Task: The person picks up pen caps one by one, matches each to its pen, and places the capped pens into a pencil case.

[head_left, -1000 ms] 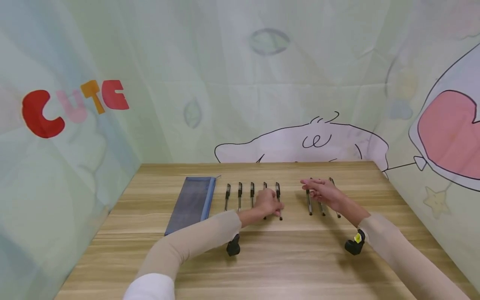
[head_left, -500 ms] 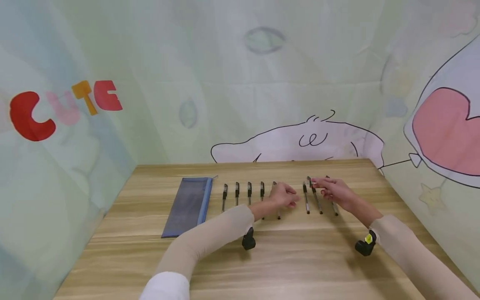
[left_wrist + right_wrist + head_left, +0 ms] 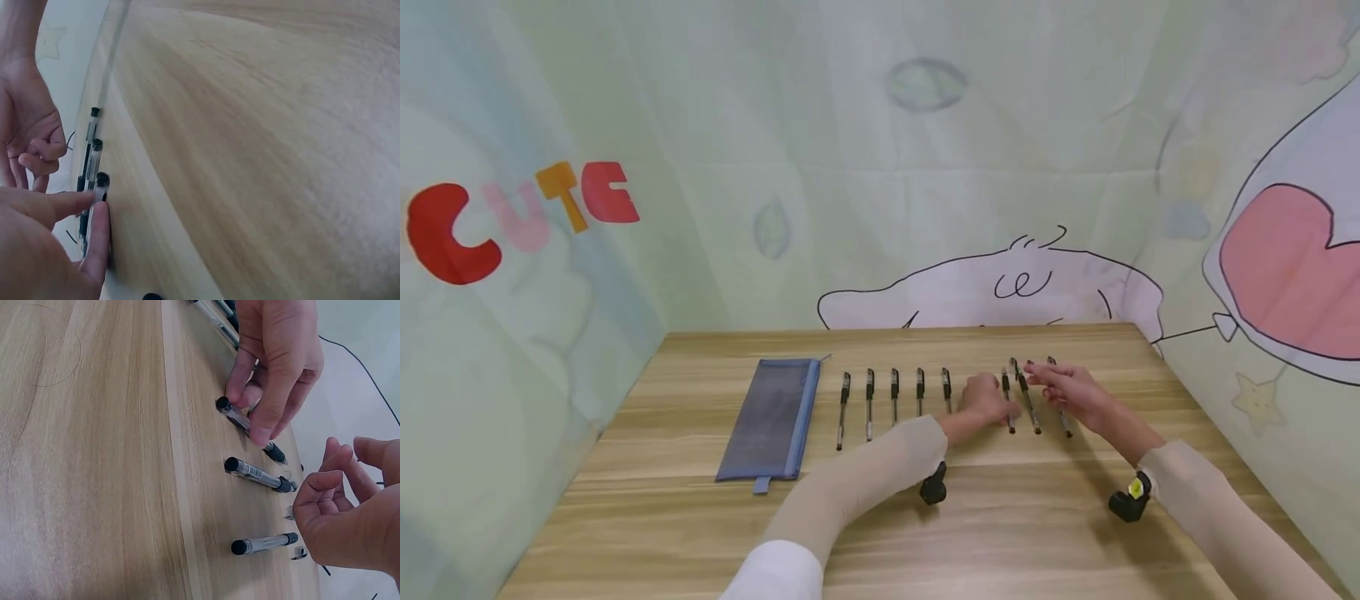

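My left hand [image 3: 987, 398] is at the leftmost pen of the right-hand group, which has a clear barrel and black ends. Thumb and fingers pinch this pen [image 3: 236, 417] along its barrel in the right wrist view. Two more pens, a middle one [image 3: 257, 474] and a lower one [image 3: 265, 543], lie beside it on the table. Over their far ends hovers my right hand [image 3: 1071, 387], fingers loosely bent with nothing visible held in them. The left wrist view shows the left thumb and a finger around the pen's black-tipped end [image 3: 102, 180].
Several black pens, among them the leftmost pen [image 3: 842, 408], lie in a spaced row left of my hands. Farther left is a blue mesh zip pouch [image 3: 767, 421]. The wooden table [image 3: 1000, 542] meets a printed cloth backdrop [image 3: 850, 208] at its back edge.
My left hand has moved right, from the evenly spaced row to the leftmost pen of the other group. My right hand has stayed nearly in place over those pens.
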A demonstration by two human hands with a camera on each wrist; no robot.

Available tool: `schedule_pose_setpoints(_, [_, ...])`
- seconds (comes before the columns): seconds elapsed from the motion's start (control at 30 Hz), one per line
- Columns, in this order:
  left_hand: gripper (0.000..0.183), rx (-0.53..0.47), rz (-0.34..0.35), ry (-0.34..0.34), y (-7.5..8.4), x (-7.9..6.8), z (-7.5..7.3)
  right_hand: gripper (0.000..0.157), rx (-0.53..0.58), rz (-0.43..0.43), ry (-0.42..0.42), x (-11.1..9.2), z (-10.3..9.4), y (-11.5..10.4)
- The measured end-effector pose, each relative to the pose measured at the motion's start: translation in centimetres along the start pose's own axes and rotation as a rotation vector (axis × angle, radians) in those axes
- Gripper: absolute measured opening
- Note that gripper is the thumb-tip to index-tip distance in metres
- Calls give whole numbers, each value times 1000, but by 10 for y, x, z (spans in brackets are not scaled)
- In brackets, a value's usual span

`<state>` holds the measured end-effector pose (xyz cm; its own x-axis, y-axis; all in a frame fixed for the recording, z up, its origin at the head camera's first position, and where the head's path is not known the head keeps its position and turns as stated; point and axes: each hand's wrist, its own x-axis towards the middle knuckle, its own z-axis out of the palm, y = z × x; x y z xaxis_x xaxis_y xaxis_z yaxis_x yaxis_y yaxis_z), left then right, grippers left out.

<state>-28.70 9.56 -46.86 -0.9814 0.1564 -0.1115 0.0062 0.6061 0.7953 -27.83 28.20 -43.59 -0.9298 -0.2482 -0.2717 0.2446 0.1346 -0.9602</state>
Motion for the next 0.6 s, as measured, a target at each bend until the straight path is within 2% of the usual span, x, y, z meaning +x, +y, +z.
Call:
schedule_pose_setpoints(0.1, [19,31,8,10,0,0,0,38,0,-4,16,1,1,1])
schedule_pose_setpoints(0.13, [19,51,10,12,0,-1,-1,38,-3,-6,18,1,1,2])
schedule_pose_setpoints(0.27, [39,75,7,5,-2,-4,-8,47,-6,-11,24,4,2,4])
schedule_pose_setpoints(0.33, [40,58,1,-16,-4,-6,-12,50,-14,-12,32,6,2,3])
schedule_pose_setpoints(0.4, [31,-3,-11,-47,-6,-8,-16,49,-25,-11,59,7,1,3])
schedule_pose_setpoints(0.47, [12,-83,-27,-83,-8,-11,-21,48,-35,-12,87,9,-2,3])
schedule_pose_setpoints(0.5, [12,-119,-40,-100,-8,-13,-23,47,-51,-16,100,10,-3,2])
schedule_pose_setpoints(0.6, [38,-232,-82,-142,-8,-21,-32,48,-101,-37,129,14,-7,2])
